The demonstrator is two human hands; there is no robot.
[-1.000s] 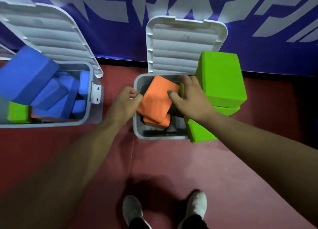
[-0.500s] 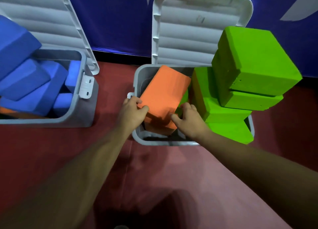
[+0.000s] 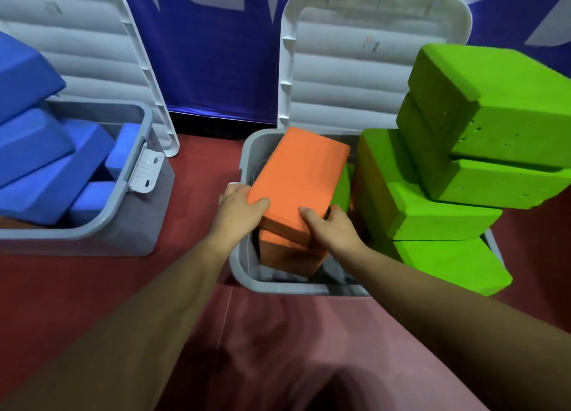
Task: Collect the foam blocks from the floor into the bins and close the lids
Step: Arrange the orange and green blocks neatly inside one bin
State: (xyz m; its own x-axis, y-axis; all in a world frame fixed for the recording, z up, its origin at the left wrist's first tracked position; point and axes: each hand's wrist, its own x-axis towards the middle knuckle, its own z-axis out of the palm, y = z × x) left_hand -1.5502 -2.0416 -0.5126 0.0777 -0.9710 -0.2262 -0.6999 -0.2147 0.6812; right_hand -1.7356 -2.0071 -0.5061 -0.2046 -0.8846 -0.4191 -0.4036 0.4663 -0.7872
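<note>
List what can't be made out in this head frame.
All head view.
- Floor of the grey plastic bin: mostly covered by the upper orange rectangular foam block, lower orange block and both hands.
- Bin's right rim: behind stacked green foam blocks.
- Left hand and right hand grip: fingertips hidden behind the upper block.
- Blue foam blocks: cut off by left frame edge.

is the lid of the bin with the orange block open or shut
Open: the white lid stands upright behind the bin, ribbed underside facing the camera, and the green blocks stack above the rim.
</note>
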